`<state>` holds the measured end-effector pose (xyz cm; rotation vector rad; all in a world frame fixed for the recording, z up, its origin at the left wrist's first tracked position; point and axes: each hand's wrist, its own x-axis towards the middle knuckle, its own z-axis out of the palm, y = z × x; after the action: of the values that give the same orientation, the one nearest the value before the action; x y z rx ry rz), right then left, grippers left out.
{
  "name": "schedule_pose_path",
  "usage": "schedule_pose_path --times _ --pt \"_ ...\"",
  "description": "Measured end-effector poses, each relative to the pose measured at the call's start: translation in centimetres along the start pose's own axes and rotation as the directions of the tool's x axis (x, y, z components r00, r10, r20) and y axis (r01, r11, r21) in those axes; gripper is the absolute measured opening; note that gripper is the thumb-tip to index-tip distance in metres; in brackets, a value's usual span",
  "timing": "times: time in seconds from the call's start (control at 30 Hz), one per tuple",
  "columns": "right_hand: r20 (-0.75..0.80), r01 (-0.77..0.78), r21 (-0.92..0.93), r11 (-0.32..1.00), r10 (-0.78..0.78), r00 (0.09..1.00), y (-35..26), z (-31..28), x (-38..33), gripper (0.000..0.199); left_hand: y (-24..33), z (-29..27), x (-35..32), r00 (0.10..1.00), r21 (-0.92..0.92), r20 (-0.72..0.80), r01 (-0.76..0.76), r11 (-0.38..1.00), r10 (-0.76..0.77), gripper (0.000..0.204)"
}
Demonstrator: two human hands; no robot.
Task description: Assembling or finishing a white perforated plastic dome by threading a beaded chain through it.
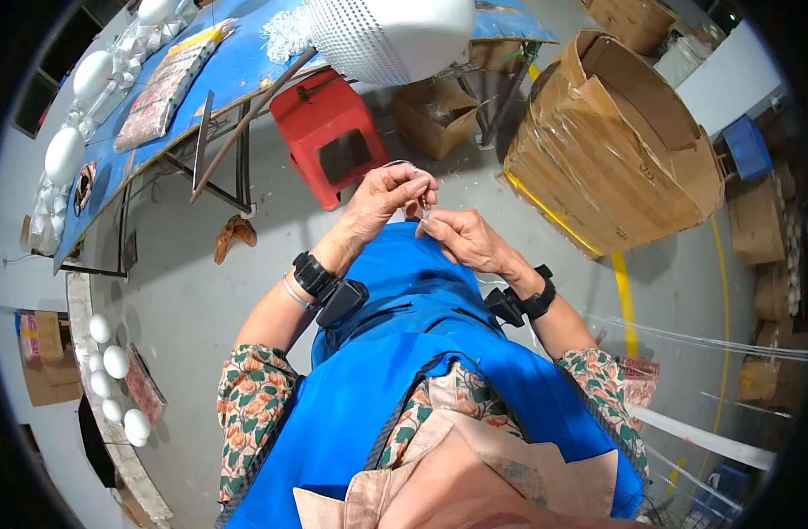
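Note:
My left hand point(388, 201) is held in front of my blue apron point(404, 300), its thumb and fingers pinched together. Close by on the right, my right hand point(468, 238) is closed too, thumb against forefinger. The fingertips of both hands almost meet. Something small and thin seems to run between them, but it is too fine to make out. Beyond the hands, at the table's near edge, is a large white rounded form point(426, 40) with rows of small beads or dots on one side; neither hand touches it.
A blue-topped table point(245, 48) holds a plastic-wrapped bundle point(170, 88) and white balls point(65, 156). Under its edge stands a red stool point(320, 110) beside a small open carton point(435, 119). A tall cardboard box point(602, 150) stands right. Clear strands point(686, 335) stretch across the right side.

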<state>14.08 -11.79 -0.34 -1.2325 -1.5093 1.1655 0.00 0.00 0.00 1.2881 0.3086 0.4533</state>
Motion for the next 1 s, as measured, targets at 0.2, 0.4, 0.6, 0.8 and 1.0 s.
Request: schedule_pose_path --times 0.2,0.4,0.6,0.8,1.0 --pt "0.0 -0.008 0.039 0.999 0.008 1.0 1.0 -0.3 0.0 0.034 0.4 -1.0 0.2 0.992 -0.023 -0.106 -0.069 0.997 0.066 0.022" --pt "0.069 -0.113 0.035 0.993 0.111 0.991 2.4 -0.1 -0.4 0.032 1.2 -2.0 -0.1 0.973 -0.101 -0.222 -0.091 0.991 0.067 0.025" --pt "-0.005 -0.082 0.154 0.985 0.083 0.997 3.2 0.5 0.6 0.031 -0.4 -3.3 -1.1 0.913 0.439 0.018 0.36 0.823 -0.408 0.039" --pt "0.058 -0.08 0.056 0.995 0.077 0.995 3.5 0.6 0.3 0.026 -3.7 -0.5 -0.9 0.99 0.411 0.139 -0.03 0.911 -0.031 0.043" --pt "0.123 -0.174 0.036 0.984 0.168 0.978 2.4 -0.6 -1.0 0.028 -3.1 -1.7 -1.6 0.867 0.364 0.348 0.226 0.904 -0.357 0.035"
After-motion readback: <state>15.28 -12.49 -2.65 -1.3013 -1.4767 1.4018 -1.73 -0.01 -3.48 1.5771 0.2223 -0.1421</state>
